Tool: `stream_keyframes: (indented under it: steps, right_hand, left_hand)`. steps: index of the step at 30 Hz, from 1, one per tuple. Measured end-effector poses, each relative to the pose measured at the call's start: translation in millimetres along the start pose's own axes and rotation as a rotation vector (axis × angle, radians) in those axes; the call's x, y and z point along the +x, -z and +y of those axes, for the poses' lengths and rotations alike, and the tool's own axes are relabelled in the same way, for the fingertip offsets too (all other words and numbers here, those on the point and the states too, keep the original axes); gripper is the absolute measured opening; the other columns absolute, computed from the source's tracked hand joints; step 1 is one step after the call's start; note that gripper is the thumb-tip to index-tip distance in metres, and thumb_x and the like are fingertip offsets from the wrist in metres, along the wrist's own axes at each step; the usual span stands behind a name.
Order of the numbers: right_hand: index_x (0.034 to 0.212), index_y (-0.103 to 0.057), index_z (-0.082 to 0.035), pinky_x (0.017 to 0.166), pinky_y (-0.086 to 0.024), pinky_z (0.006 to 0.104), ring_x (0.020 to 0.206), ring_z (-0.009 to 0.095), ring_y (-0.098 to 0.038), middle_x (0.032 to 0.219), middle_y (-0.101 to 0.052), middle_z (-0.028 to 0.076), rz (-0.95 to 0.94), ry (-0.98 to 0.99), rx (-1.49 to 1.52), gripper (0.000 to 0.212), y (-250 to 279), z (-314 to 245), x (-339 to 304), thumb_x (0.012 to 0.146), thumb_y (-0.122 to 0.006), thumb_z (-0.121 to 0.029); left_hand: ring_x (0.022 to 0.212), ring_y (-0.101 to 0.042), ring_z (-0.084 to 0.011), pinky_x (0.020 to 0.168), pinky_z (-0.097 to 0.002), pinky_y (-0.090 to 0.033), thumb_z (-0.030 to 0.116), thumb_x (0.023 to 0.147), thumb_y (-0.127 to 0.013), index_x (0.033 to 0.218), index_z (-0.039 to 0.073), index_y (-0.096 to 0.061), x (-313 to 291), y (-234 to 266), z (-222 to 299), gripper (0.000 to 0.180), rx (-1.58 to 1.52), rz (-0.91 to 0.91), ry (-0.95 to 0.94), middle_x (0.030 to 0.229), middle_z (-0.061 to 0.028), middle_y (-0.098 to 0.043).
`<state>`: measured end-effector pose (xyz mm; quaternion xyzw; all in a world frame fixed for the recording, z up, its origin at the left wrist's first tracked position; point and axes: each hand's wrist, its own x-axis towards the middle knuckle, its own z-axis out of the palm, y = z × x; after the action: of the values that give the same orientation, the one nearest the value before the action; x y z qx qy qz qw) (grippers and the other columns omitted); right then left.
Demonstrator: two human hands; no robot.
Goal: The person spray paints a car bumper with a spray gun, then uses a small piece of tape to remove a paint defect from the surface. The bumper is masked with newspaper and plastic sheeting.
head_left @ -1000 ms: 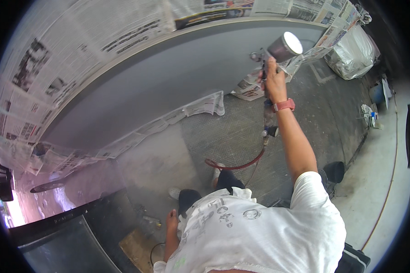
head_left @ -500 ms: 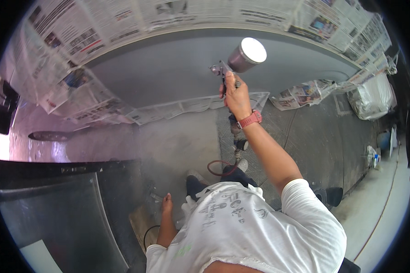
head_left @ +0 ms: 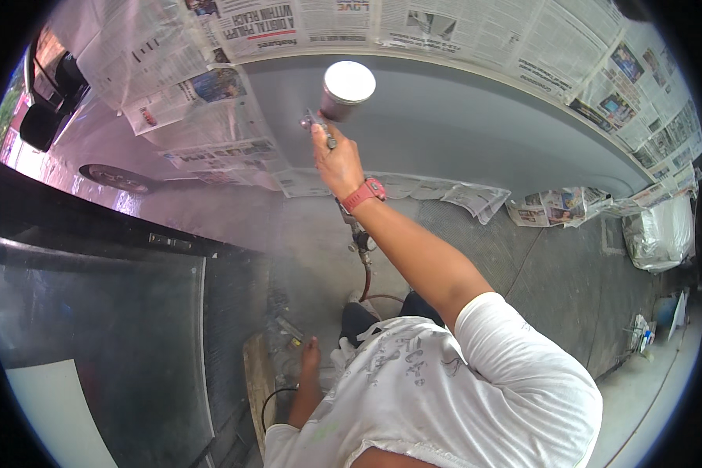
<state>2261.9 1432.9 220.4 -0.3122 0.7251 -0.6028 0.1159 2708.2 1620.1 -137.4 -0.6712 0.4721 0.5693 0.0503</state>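
My right hand (head_left: 338, 164) is wrapped round a paint spray gun (head_left: 318, 125), held out in front of me at arm's length. A paint cup (head_left: 346, 95) with a white lid tops the gun. Beyond it stretches a smooth grey vehicle panel (head_left: 476, 117), and the gun's front is near the panel's left part. Below my wrist hang metal fittings with a gauge (head_left: 362, 240), and a reddish hose (head_left: 366, 279) runs down from them. My left hand (head_left: 310, 356) hangs low at my side, away from the panel; its fingers are too small to make out.
Newspaper masking (head_left: 312, 27) borders the panel above, and loose sheets (head_left: 558, 207) hang below. A dark panel (head_left: 117, 312) stands close on my left, beside a wooden board (head_left: 259, 378). A silvery wrapped bundle (head_left: 661, 234) sits at the right. Haze hangs over the floor.
My right hand has carried the spray gun leftward along the grey panel, with the fittings and hose following. The whole view has shifted too. My left hand stays low at my side.
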Motion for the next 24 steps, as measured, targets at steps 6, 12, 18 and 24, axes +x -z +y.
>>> stream_keyframes:
  steps: [6,12,18,24]
  right_hand:
    - [0.138,-0.065,0.001,0.073,-0.055,0.0500,0.076,0.047,-0.071,0.081,-0.070,0.031,-0.128,0.014,0.093,0.061,-54.1,-27.3,14.8,0.106,-0.056,-0.050]
    - [0.139,-0.065,-0.001,0.068,-0.055,0.0467,0.068,0.043,-0.070,0.075,-0.069,0.028,-0.141,0.017,0.053,0.060,-12.1,-22.2,39.7,0.107,-0.054,-0.050]
    - [0.145,-0.062,-0.005,0.063,-0.053,0.0449,0.060,0.035,-0.068,0.071,-0.069,0.021,0.081,-0.024,-0.185,0.058,111.4,8.3,5.8,0.107,-0.054,-0.049]
    - [0.138,-0.065,0.000,0.056,-0.047,0.0329,0.059,0.012,-0.056,0.065,-0.060,0.004,0.270,-0.130,-0.193,0.051,255.3,19.5,-39.2,0.110,-0.057,-0.042]
  left_hand:
    - [0.089,-0.063,-0.0229,0.082,-0.0400,-0.051,0.050,0.106,-0.055,0.128,-0.004,-0.067,-16.5,5.8,4.4,0.059,-0.098,0.025,0.057,0.101,-0.0127,-0.068]
    - [0.093,-0.066,-0.0244,0.085,-0.0405,-0.051,0.048,0.106,-0.056,0.128,-0.004,-0.067,1.7,-1.3,-10.9,0.058,-0.088,0.046,0.010,0.103,-0.0150,-0.071]
    - [0.109,-0.069,-0.0313,0.092,-0.0442,-0.052,0.048,0.105,-0.057,0.129,-0.004,-0.067,9.4,-3.3,-5.1,0.059,0.049,-0.058,0.047,0.118,-0.0217,-0.072]
    - [0.118,-0.067,-0.0366,0.102,-0.0466,-0.049,0.053,0.104,-0.058,0.129,-0.003,-0.068,30.3,-14.9,13.5,0.062,0.217,-0.062,0.010,0.125,-0.0246,-0.071]
